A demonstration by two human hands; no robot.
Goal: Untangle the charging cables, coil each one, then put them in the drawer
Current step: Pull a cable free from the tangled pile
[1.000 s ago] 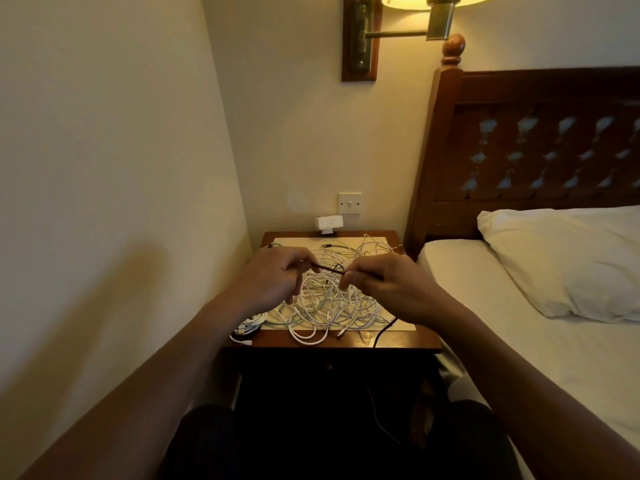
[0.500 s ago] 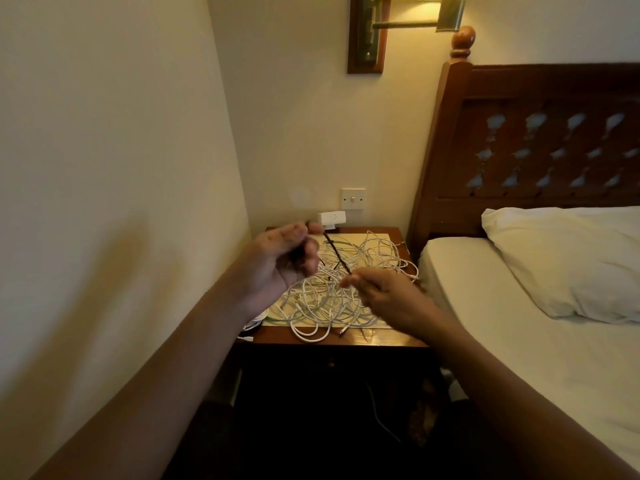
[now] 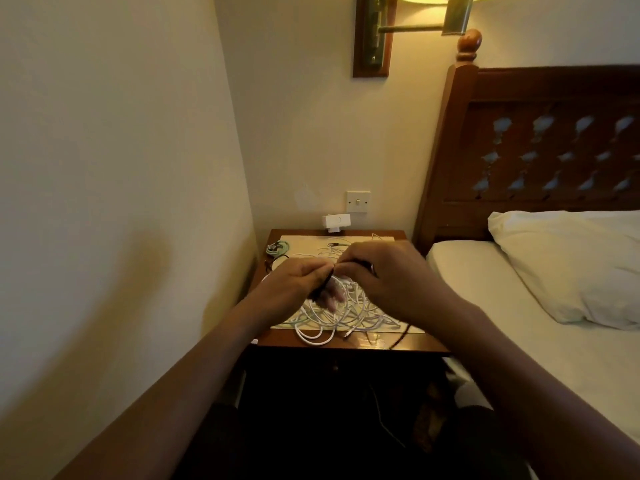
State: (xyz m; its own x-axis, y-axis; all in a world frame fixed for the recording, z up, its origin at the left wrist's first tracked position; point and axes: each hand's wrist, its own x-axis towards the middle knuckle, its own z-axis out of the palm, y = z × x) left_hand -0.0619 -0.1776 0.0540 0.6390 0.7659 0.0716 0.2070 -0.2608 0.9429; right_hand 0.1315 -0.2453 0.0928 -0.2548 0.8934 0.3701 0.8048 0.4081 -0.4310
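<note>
A dark wooden nightstand (image 3: 422, 342) stands in the far corner between a cream left wall (image 3: 104, 168) and a bed (image 3: 502, 323) on the right, which has a white pillow (image 3: 571, 258) and a carved wooden headboard (image 3: 540, 98). On the far wall (image 3: 304, 133) a lit brass lamp (image 3: 415, 19) casts warm light from above. A white switch (image 3: 358, 201) and a white adapter (image 3: 335, 221) sit lower on that wall, just above the nightstand.

We've got dim, warm light from the wall lamp (image 3: 457, 12) up top; below the nightstand (image 3: 346, 344) it's near-black. Left hand (image 3: 294, 287) smeared by motion blur, walls (image 3: 104, 168) bowed at edges.
</note>
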